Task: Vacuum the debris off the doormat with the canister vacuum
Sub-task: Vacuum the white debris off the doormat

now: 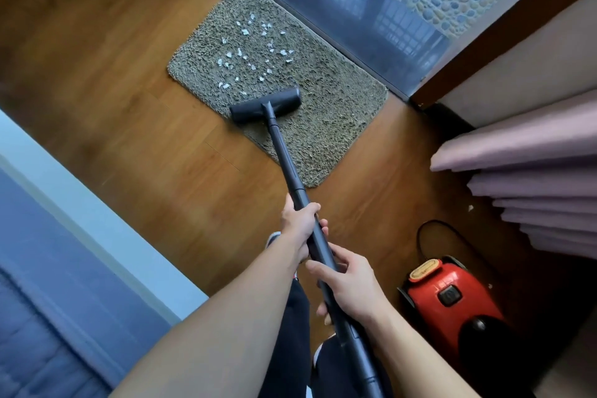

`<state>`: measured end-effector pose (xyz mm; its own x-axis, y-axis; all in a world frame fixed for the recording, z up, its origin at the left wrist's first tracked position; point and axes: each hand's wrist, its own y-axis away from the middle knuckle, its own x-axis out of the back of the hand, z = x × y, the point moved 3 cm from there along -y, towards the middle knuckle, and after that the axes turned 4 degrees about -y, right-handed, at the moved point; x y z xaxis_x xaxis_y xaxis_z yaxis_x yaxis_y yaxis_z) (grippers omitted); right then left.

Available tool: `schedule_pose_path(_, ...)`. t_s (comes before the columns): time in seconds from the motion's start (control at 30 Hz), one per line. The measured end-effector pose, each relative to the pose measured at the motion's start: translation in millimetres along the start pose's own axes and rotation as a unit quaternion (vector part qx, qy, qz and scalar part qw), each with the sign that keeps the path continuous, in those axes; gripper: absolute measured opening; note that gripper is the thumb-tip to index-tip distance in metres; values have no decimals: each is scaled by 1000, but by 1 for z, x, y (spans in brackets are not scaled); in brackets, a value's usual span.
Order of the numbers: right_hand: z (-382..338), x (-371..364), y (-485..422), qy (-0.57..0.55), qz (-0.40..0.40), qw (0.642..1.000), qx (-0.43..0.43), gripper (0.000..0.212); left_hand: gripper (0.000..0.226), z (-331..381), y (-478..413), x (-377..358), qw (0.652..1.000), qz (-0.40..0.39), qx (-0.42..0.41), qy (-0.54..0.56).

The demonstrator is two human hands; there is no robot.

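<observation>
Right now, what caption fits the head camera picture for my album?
Both hands, left hand and right hand, steer the vacuum wand toward white scraps on the doormat.

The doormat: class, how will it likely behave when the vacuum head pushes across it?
The doormat looks thin and shaggy, so probably floppy. It lies loose on smooth wood floor, so it may slide or bunch. The head sits on its near edge, which could lift.
</observation>
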<state>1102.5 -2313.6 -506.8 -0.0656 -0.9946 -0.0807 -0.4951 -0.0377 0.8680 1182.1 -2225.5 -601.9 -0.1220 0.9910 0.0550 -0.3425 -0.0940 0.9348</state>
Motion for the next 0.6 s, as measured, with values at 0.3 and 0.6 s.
schedule_pose_path(0.3, 44, 38, 42, 16, -21, 1000, 15, 34, 55, -58, 45, -22, 999, 21, -38, 26)
schedule_pose_path(0.6, 1, -6, 0, 7, -31, 999, 3, 43, 50, 0, 8, 7, 997, 34, -60, 34)
